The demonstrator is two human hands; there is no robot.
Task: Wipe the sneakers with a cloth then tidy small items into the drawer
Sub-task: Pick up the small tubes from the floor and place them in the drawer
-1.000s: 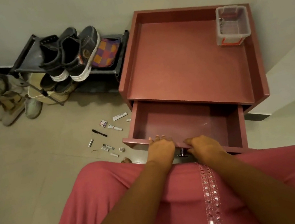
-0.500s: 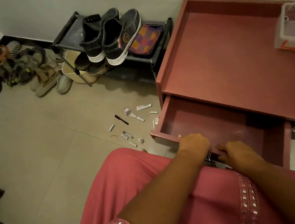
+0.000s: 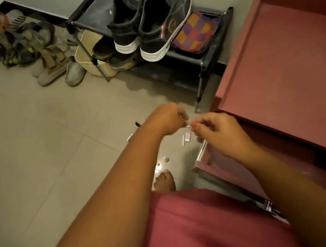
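Two black sneakers (image 3: 154,23) with white soles stand on a black shoe rack (image 3: 207,59), beside a colourful patchwork cloth (image 3: 196,31). The red cabinet's drawer (image 3: 294,168) is pulled out at the right. Several small items lie on the floor tiles: a white tube (image 3: 188,136), a black pen (image 3: 138,124), a little cap (image 3: 166,159). My left hand (image 3: 168,120) hovers low over these items with curled, blurred fingers that hide what is under them. My right hand (image 3: 219,133) hangs beside it, at the drawer's corner, fingers loosely curled with nothing seen in them.
The red cabinet top (image 3: 296,47) with a raised rim fills the right side. A heap of sandals (image 3: 15,44) and a beige basket (image 3: 85,54) sit left of the rack. My bare foot (image 3: 164,181) rests by the items.
Both hands have left the drawer's front edge and moved forward and left, down toward the small items on the floor. The view has swung left and down.
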